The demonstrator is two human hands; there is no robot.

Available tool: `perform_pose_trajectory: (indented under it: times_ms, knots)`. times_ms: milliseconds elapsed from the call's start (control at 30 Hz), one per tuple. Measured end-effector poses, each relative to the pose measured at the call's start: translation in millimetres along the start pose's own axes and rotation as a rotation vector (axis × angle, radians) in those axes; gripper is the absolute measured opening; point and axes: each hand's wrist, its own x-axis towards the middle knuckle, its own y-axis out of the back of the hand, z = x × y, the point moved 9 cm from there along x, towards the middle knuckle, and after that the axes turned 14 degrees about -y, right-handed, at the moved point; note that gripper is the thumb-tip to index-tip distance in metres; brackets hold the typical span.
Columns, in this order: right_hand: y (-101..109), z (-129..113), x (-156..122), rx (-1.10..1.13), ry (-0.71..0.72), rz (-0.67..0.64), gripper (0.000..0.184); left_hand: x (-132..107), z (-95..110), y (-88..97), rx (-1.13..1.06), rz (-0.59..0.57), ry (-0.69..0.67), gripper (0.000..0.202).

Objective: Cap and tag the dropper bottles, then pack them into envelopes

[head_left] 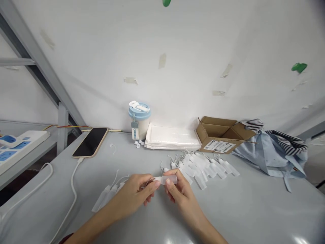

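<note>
L hand (132, 195) pinches white end of clear plastic tag (169, 179) in fingertips, R hand (180, 191) grips its body, both over grey tabletop (248, 206); more tags (203, 166) w/ string loops lie just ahead, by cardboard box (220, 135).

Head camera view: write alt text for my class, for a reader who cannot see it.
The left hand and right hand pinch a small clear plastic tag over a grey table, beside a heap of matching tags. A phone and cardboard box lie beyond.
</note>
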Motion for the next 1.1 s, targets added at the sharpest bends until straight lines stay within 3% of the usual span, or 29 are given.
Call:
perform_pose_trajectory:
  times_ms: [333, 567, 800, 900, 1000, 1100]
  knots:
    - [0.4, -0.1, -0.3, 0.000, -0.011, 0.017, 0.038, -1.3, -2.4, 0.1, -0.071, 0.010, -0.006, 0.039]
    - [7.8, 5.8, -2.2, -0.026, 0.000, 0.142, 0.039, -0.3, -4.5, -1.1, -0.090, 0.012, -0.022, 0.041]
    - [-0.1, -3.6, -2.5, -0.039, -0.015, -0.005, 0.039, 1.3, 1.1, -0.2, -0.139, -0.007, -0.028, 0.040]
    - [1.5, -6.0, -3.5, -0.095, 0.018, 0.016, 0.037, 0.2, 2.7, 0.3, -0.131, -0.023, -0.026, 0.038]
    - [7.3, -11.0, -4.7, -0.167, 0.066, 0.085, 0.036, -0.9, 5.5, 1.7, 0.037, -0.009, -0.103, 0.036]
    - [7.9, -5.2, -0.6, -0.022, -0.055, 0.020, 0.039, -3.3, 21.0, -2.1, 0.378, 0.041, -0.358, 0.036]
